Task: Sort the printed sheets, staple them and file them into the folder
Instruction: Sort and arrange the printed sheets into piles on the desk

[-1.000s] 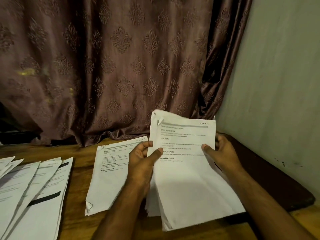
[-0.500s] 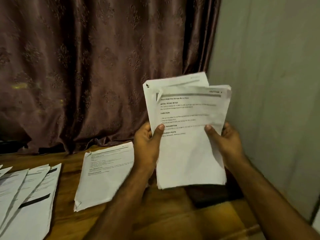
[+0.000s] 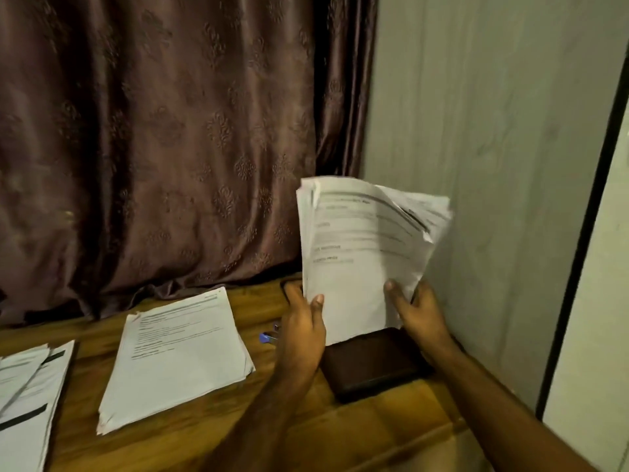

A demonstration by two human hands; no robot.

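Left hand (image 3: 301, 330) and right hand (image 3: 420, 313) grip the upright sheaf (image 3: 360, 264) by its lower corners. Its top sheets fan apart, so some could slip out of order

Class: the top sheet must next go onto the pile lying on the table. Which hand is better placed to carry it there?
Left. The left hand grips the held sheets on the side facing the table pile.

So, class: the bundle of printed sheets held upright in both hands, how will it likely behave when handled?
The bundle of printed sheets is probably floppy: its top right corner curls over. It may fan apart, since its upper edges already splay unevenly. The left hand and right hand grip only its lower edge, so it likely feels light.
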